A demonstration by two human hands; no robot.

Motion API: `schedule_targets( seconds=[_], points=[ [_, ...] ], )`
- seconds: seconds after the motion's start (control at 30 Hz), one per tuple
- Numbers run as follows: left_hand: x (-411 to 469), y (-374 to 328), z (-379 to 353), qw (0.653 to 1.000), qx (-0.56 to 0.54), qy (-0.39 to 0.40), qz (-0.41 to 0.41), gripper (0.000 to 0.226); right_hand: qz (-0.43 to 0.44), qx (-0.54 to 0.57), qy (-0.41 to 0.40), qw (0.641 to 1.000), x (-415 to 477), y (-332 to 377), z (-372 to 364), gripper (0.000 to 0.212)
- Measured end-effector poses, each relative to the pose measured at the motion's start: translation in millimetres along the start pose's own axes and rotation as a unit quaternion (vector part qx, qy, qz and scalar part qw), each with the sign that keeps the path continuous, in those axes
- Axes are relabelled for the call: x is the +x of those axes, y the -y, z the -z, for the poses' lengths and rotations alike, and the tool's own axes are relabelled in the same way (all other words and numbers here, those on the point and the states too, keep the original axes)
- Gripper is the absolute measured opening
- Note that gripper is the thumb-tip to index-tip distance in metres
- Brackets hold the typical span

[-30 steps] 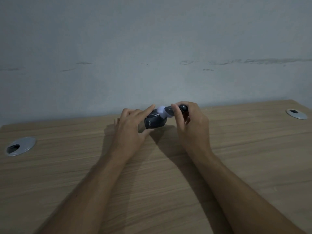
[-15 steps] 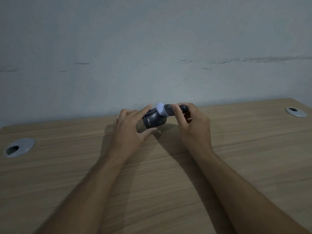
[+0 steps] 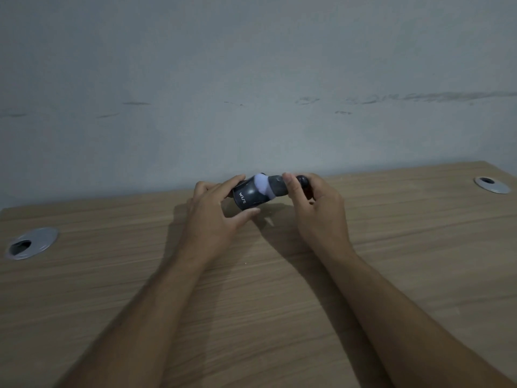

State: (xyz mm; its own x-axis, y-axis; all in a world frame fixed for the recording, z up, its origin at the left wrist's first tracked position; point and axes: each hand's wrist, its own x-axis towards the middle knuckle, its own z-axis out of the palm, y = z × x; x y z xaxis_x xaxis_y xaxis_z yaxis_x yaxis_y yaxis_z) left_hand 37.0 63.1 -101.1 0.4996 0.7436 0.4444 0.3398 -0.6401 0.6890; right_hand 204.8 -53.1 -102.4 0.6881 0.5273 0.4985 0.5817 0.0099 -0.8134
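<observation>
A small dark bottle (image 3: 249,196) with white lettering and a pale lilac band lies tilted on its side, just above the wooden desk (image 3: 251,289) near the wall. My left hand (image 3: 215,217) grips its wide body between thumb and fingers. My right hand (image 3: 316,211) pinches the dark cap end (image 3: 279,186), with a round black tip showing beside the thumb. Both forearms reach in from the bottom of the view.
A grey cable grommet (image 3: 30,243) sits in the desk at the left and another grommet (image 3: 491,185) at the far right. A scuffed pale wall (image 3: 251,93) rises directly behind the desk's back edge.
Both hands and the bottle have stayed near the wall; the bottle has tipped slightly, its pale band turning a little to the right. The grips look the same.
</observation>
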Motion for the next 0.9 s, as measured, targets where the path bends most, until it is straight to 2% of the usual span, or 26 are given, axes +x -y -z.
schedule_targets(
  seconds=[0.1,0.17,0.27,0.43,0.6,0.73,0.9],
  points=[
    [1,2,0,1.0,0.009,-0.006,0.014,0.071,0.041,-0.005,0.032,0.999,-3,6,-3,0.023],
    [0,1,-1,1.0,-0.001,-0.003,0.005,0.07,0.044,-0.018,0.01,0.999,0,1,-3,0.023],
    [-1,-1,-1,1.0,-0.012,0.004,-0.006,0.069,-0.009,-0.016,-0.028,0.999,6,-11,2,0.025],
    [0,2,-2,1.0,-0.005,0.003,-0.014,0.068,-0.046,0.026,-0.018,0.998,5,-13,2,0.023],
    [2,2,-3,1.0,0.009,-0.014,-0.006,0.067,-0.002,0.036,0.006,0.999,-1,-5,-1,0.022],
    [1,-1,-3,1.0,0.006,-0.008,-0.021,0.066,0.044,0.017,-0.006,0.999,-3,0,-2,0.016],
    [2,2,-5,0.999,0.039,0.012,-0.029,0.061,0.14,0.001,0.015,0.99,-8,8,-9,0.018]
  ],
)
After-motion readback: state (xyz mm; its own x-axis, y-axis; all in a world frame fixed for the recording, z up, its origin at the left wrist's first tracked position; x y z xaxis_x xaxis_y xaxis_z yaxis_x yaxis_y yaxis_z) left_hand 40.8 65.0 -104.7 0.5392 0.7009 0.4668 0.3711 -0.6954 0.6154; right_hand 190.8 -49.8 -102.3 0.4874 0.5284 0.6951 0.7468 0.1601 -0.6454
